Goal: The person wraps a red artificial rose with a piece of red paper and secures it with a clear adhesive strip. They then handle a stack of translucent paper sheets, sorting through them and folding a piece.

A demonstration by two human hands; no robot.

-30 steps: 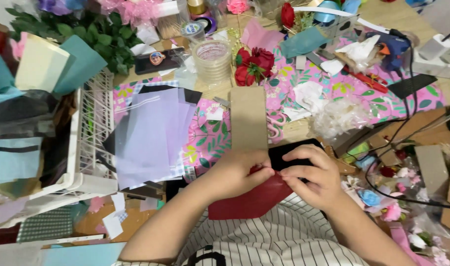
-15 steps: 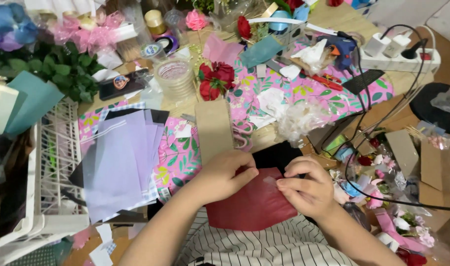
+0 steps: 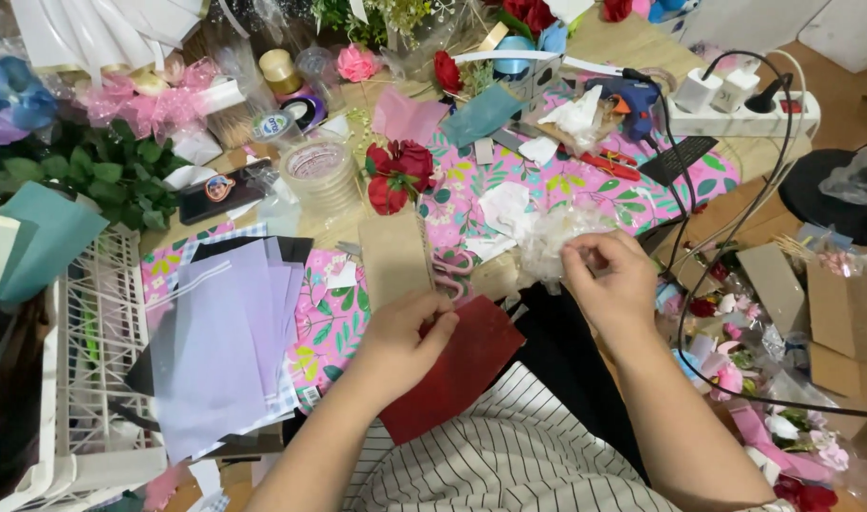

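Over a cluttered craft surface [image 3: 699, 180], the left hand [image 3: 400, 341] pinches the top edge of a thin, floppy dark red sheet [image 3: 457, 374] lying at the near edge, while the right hand [image 3: 609, 275], apart, fingers light, crinkly clear wrap [image 3: 556, 237].

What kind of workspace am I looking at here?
Probably a home craft table for making paper flowers or bouquets: a blue glue gun, red artificial roses, lilac paper sheets, and the left hand on a dark red sheet.
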